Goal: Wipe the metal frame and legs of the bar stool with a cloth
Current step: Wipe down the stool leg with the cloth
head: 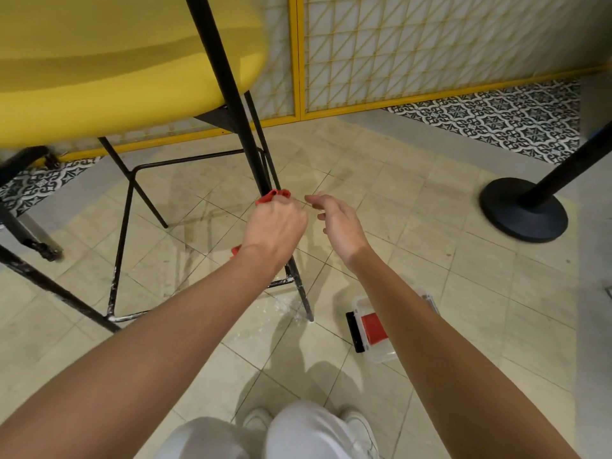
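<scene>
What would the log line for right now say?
left hand: grips red cloth around stool leg | right hand: open, empty | floor: clear box holding something red

Left hand (276, 226) grips red cloth (273, 196) on stool leg (299, 289); right hand (337, 223) free

No lettering, label, brand or number can be read here, neither on the yellow moulded stool seat (116, 61) nor on the clear plastic box (372, 329) on the floor.

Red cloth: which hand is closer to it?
Left. The left hand grips the red cloth at the stool leg; the right hand hangs open just to the cloth's right, touching nothing.
</scene>
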Demonstrator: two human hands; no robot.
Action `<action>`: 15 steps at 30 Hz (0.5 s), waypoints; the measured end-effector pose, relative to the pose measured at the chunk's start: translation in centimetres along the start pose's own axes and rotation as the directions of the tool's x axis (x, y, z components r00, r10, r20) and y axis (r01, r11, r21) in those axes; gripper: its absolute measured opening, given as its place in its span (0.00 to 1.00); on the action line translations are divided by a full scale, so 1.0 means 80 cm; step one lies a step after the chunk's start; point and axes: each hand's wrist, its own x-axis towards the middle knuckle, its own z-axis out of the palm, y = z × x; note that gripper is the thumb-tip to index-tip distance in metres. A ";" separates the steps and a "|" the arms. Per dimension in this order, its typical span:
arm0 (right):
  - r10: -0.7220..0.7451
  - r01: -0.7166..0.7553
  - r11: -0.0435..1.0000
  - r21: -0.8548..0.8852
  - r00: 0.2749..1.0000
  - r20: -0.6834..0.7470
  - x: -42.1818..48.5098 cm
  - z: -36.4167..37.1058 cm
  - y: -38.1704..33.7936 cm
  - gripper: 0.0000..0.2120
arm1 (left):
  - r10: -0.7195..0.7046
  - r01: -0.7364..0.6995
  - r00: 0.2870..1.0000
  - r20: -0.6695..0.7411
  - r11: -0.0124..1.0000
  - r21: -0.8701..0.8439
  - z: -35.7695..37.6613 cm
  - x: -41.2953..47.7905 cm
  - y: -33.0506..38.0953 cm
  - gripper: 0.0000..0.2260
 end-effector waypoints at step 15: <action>0.019 -0.019 1.000 -0.013 0.998 0.057 -0.002 0.006 0.010 0.21 | 0.075 -0.084 0.992 -0.103 0.993 -0.084 0.044 -0.024 -0.018 0.10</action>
